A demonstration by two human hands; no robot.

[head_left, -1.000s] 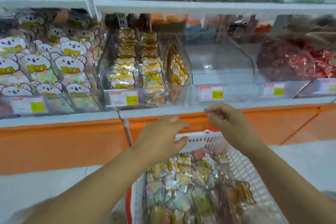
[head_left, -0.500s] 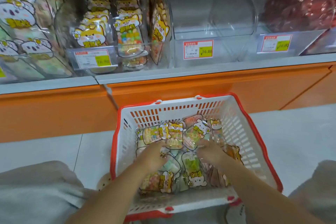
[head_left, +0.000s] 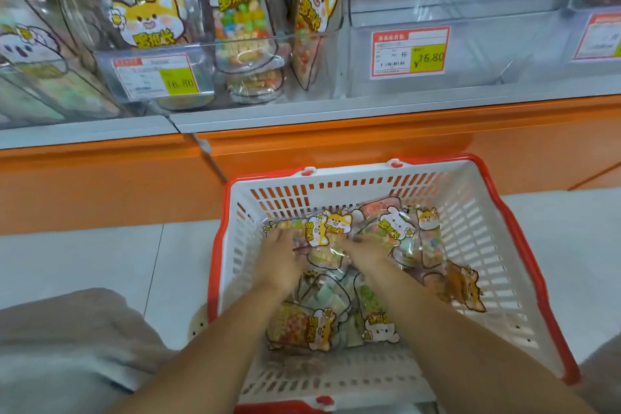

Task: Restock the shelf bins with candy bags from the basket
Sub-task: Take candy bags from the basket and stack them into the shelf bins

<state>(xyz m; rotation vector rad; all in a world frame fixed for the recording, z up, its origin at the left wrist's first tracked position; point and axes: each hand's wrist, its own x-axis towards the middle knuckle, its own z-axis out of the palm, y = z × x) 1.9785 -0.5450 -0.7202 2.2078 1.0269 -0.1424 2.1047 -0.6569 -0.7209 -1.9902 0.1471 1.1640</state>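
- My left hand (head_left: 279, 259): fingers spread flat on the clear cartoon-printed candy bags (head_left: 302, 329) piled in the white slotted plastic basket with red rim (head_left: 477, 245).
- My right hand (head_left: 368, 252): just beside it on the same pile; fingers blurred, can't tell the grip.
- Basket sits on the pale tiled floor (head_left: 100, 255), below the clear plastic shelf bins (head_left: 470, 54).

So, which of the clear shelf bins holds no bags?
The bin behind the right-hand 16.80 price tag: only bare plastic shows inside, while its left neighbour holds yellow cat bags.
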